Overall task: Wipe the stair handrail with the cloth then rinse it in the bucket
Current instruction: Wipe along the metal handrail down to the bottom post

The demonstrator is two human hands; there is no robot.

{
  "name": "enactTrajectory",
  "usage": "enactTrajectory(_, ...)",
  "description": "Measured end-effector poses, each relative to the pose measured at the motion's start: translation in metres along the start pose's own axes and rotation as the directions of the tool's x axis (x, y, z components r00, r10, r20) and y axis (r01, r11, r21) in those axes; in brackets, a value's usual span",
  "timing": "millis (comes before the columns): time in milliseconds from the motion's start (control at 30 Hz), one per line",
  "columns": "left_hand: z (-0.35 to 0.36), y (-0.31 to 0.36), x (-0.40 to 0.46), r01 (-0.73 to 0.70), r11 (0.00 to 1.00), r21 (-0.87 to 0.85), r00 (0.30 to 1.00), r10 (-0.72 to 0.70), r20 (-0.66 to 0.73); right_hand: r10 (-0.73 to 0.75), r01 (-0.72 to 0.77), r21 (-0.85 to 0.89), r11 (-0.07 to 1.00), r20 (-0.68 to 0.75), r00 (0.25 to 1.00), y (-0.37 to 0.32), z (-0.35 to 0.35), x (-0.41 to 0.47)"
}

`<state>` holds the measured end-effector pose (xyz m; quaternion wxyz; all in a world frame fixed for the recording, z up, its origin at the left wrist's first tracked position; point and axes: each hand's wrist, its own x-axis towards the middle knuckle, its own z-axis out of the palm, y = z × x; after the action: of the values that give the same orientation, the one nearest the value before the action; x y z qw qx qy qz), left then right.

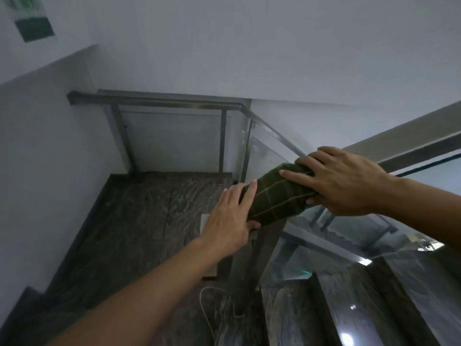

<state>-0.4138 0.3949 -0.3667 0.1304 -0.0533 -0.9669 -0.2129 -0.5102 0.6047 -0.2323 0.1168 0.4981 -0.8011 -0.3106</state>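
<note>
I am looking down an indoor stairwell, metal handrail (174,102) over glass panels (172,141), dark stone landing (149,208) and steps (374,295), plain white walls (249,46), green sign (33,26) high up.

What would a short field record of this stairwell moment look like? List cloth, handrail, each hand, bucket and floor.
cloth: dark green cloth with pale stripes, draped over the rail
handrail: grey metal stair handrail above glass panels
left hand: fingers flat on the cloth's lower end, thumb beneath
right hand: pressing on the upper end, thumb curled under
bucket: not in view
floor: dark marbled stone landing
stage: wiping, not yet rinsed
</note>
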Motion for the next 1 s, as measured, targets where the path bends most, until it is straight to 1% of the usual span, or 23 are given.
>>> enactTrajectory(100,0.0,-0.018,-0.004,-0.068,0.997,0.046,0.998,0.067,0.008,0.027,-0.027,0.0,1.0,-0.039,0.999,-0.013,0.001,0.009)
enactTrajectory(167,-0.001,-0.028,-0.001,-0.173,0.983,0.065,0.985,0.173,0.015,0.07,-0.07,0.011,0.997,-0.035,0.997,-0.016,-0.002,0.009)
enactTrajectory(267,0.001,-0.042,0.007,-0.32,0.948,-0.002,0.947,0.319,0.045,0.126,-0.125,0.041,0.991,-0.029,0.992,-0.021,-0.008,0.005)
enactTrajectory(333,0.004,-0.052,0.011,-0.408,0.913,-0.012,0.911,0.408,0.05,0.161,-0.159,0.035,0.987,-0.042,0.986,-0.029,-0.011,0.002)
enactTrajectory(433,0.007,-0.061,0.016,-0.495,0.867,-0.051,0.867,0.497,0.027,0.25,-0.248,0.057,0.967,-0.027,0.968,-0.045,-0.014,-0.003)
enactTrajectory(567,0.01,-0.068,0.02,-0.544,0.831,-0.115,0.836,0.548,0.007,0.433,-0.439,0.078,0.895,0.082,0.898,-0.065,-0.019,-0.004)
enactTrajectory(700,0.011,-0.074,0.023,-0.582,0.793,-0.182,0.806,0.591,-0.001,0.562,-0.598,0.088,0.796,0.257,0.786,-0.074,-0.025,0.008)
enactTrajectory(767,0.008,-0.077,0.025,-0.602,0.773,-0.199,0.786,0.618,0.021,0.6,-0.645,0.058,0.762,0.312,0.736,-0.08,-0.027,0.015)
enactTrajectory(900,0.005,-0.089,0.025,-0.628,0.74,-0.241,0.746,0.66,0.082,0.637,-0.695,0.006,0.719,0.395,0.662,-0.094,-0.034,0.028)
enactTrajectory(1000,0.006,-0.105,0.029,-0.658,0.675,-0.333,0.682,0.722,0.118,0.66,-0.724,-0.024,0.689,0.434,0.614,-0.108,-0.037,0.041)
